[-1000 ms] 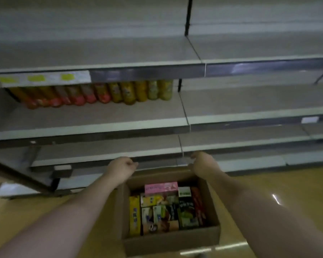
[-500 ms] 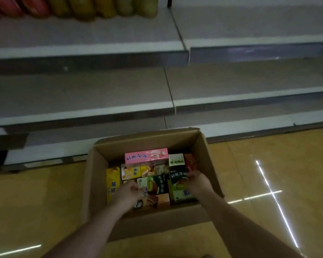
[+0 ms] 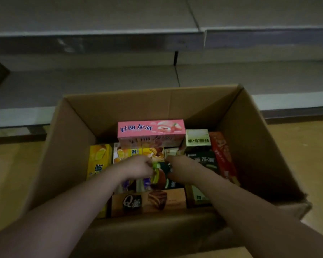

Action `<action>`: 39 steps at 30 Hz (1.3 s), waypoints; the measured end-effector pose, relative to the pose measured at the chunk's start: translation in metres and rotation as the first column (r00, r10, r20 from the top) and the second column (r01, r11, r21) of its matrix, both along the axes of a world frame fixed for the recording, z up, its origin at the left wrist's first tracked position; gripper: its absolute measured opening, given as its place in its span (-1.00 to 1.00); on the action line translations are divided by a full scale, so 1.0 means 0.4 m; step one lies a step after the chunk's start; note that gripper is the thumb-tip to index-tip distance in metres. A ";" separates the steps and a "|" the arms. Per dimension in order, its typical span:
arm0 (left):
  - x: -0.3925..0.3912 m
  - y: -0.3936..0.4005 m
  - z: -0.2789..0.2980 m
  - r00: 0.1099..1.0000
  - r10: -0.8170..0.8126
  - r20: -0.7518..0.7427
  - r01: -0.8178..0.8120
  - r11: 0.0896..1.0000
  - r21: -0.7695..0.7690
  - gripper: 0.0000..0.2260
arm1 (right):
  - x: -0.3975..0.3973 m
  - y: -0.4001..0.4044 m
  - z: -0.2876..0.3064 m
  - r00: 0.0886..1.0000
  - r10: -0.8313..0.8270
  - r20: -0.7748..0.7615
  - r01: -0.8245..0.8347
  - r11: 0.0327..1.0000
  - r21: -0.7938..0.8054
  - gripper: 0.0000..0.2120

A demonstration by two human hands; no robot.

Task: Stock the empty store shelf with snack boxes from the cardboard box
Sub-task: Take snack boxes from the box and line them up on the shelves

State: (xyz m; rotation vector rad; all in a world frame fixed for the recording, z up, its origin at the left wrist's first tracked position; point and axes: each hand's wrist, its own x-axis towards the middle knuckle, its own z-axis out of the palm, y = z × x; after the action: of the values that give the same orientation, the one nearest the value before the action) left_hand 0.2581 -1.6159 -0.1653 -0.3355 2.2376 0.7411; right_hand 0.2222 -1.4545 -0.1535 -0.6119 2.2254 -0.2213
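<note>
An open cardboard box (image 3: 138,107) stands on the floor below me, packed with several snack boxes. Both my hands reach into its middle. My left hand (image 3: 136,168) and my right hand (image 3: 183,167) curl their fingers on the two sides of a dark green snack box (image 3: 160,176) with a chocolate pie picture. A pink box (image 3: 151,130) stands at the back, a yellow box (image 3: 99,159) at the left, a red box (image 3: 222,155) at the right and a brown box (image 3: 147,201) at the front. The bare grey store shelf (image 3: 101,84) lies just beyond the carton.
A higher shelf board (image 3: 93,17) juts out above the low one, with a dark front rail (image 3: 119,41). Yellowish floor (image 3: 11,164) shows on both sides of the carton. The light is dim.
My view has dropped close over the carton. Both hands went from its far rim down into it, then closed together onto the dark green box in the middle.
</note>
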 end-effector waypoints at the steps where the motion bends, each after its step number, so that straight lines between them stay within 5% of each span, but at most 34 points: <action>1: -0.013 -0.004 -0.011 0.999 -0.005 -0.040 0.004 1.000 -0.012 -0.65 | 0.006 -0.022 0.001 0.996 0.090 -0.018 -0.090 0.996 -0.006 -0.60; 5: 0.014 0.016 -0.038 0.986 -0.142 0.088 0.141 0.990 0.027 -0.52 | 0.003 -0.037 0.035 0.971 0.238 -0.020 -0.238 0.971 0.012 -0.55; 10: 0.025 0.027 -0.026 0.758 -0.540 0.366 0.587 0.809 -0.023 -0.28 | -0.013 -0.061 0.035 0.892 0.397 -0.215 -0.374 0.917 0.141 -0.65; 13: 0.019 0.006 -0.032 0.672 -0.628 0.392 0.702 0.709 -0.069 -0.18 | -0.002 -0.115 0.001 0.835 0.536 -0.126 -0.511 0.840 0.184 -0.55; 21: -0.007 -0.058 -0.022 0.749 -0.618 0.237 0.653 0.750 -0.108 -0.09 | 0.008 -0.089 -0.073 0.823 0.567 -0.026 -0.544 0.802 0.247 -0.44; 30: 0.103 -0.022 -0.119 0.616 -0.778 0.126 0.787 0.603 -0.131 -0.22 | -0.010 -0.011 -0.125 0.948 0.307 0.090 -0.319 0.926 0.201 -0.53; 39: 0.119 -0.049 -0.145 0.628 -0.778 0.022 0.766 0.613 -0.193 -0.09 | -0.006 -0.033 -0.116 0.986 0.167 0.023 -0.168 0.984 0.052 -0.62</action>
State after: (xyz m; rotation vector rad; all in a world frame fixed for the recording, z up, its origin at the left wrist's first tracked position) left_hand 0.3059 -1.6353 -0.2233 0.5846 2.2033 0.0582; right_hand 0.2198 -1.4675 -0.1999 -0.7603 2.1418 -0.0809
